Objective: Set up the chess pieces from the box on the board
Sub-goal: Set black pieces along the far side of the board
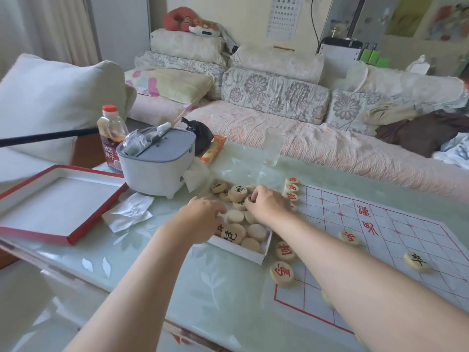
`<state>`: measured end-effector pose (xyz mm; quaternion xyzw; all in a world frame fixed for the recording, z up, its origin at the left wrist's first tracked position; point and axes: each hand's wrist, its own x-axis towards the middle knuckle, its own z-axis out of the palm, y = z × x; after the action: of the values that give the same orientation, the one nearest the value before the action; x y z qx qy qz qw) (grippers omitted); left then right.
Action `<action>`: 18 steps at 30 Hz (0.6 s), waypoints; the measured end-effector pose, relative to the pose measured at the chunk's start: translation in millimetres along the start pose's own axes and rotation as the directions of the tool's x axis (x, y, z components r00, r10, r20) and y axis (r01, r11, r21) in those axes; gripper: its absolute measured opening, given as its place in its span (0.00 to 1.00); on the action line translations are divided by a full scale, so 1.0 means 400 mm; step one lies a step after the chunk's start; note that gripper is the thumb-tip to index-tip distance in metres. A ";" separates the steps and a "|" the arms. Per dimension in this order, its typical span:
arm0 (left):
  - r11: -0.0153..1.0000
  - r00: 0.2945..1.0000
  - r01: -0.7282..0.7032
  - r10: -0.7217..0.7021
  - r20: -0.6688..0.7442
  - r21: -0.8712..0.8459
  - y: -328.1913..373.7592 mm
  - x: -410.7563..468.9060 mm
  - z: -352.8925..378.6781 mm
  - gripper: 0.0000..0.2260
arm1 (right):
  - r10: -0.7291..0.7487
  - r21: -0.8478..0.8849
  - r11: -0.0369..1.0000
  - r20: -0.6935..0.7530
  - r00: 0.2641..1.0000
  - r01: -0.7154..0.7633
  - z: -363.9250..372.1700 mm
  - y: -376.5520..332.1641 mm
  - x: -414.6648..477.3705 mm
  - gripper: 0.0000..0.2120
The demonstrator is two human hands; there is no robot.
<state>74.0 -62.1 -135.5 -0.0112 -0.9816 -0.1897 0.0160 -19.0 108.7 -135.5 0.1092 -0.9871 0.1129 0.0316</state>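
Reaching into the box (pixel 253 252), both hands work the loose xiangqi pieces (pixel 237 193): the right hand (pixel 269 203) has its fingers curled on a disc, though a firm grip cannot be confirmed; the left hand (pixel 203 214) rests half-open on blank-faced discs. Advise turning discs face-up before lifting. Several red pieces (pixel 281 273) already line the board (pixel 411 240) edge. The box lid (pixel 58 201), tissue (pixel 129 212) and grey container (pixel 157 163) crowd the table (pixel 223 288).

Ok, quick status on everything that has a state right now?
box: open, many pieces inside, some face down
box lid: off, lying upside down at left
left hand: in box, grip unclear
right hand: fingers curled on a piece
board: partly set up
glass: upright, looks empty
bottle: capped
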 end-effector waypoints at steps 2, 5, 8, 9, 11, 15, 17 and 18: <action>0.998 0.999 -0.014 0.012 -0.034 -0.060 0.004 0.006 -0.003 0.14 | 0.020 0.028 0.999 -0.006 1.000 -0.020 0.002 -0.002 -0.001 0.13; 0.993 0.995 -0.024 0.012 -0.101 -0.116 0.012 0.012 -0.008 0.14 | 0.006 0.053 0.999 -0.042 0.999 -0.004 -0.010 -0.004 -0.018 0.12; 0.989 0.985 -0.060 0.037 -0.168 -0.136 0.028 0.015 -0.012 0.14 | -0.085 0.112 0.989 -0.081 0.993 0.094 -0.022 0.004 -0.036 0.15; 0.987 0.980 -0.073 0.043 -0.194 -0.146 0.033 0.016 -0.012 0.15 | -0.125 0.168 0.976 -0.077 0.989 0.137 -0.022 0.006 -0.042 0.17; 0.980 0.972 -0.082 0.039 -0.233 -0.178 0.046 0.018 -0.012 0.16 | -0.202 0.308 0.927 -0.075 0.976 0.216 -0.023 0.006 -0.055 0.20; 0.929 0.971 -0.014 -0.075 -0.226 -0.369 0.069 0.018 -0.013 0.17 | -0.343 0.479 0.805 -0.104 0.934 0.349 -0.033 -0.011 -0.086 0.26; 0.865 0.968 0.025 -0.146 -0.204 -0.501 0.074 0.019 -0.016 0.16 | -0.387 0.488 0.780 -0.112 0.915 0.390 -0.039 -0.019 -0.094 0.28; 0.841 0.963 0.036 -0.173 -0.205 -0.539 0.072 0.019 -0.018 0.14 | -0.402 0.490 0.775 -0.108 0.909 0.400 -0.040 -0.022 -0.093 0.29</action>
<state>67.6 -37.8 -117.9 0.0623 -0.8802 -0.4540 0.1233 19.8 111.7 -121.3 0.3212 -0.8774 0.3556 0.0240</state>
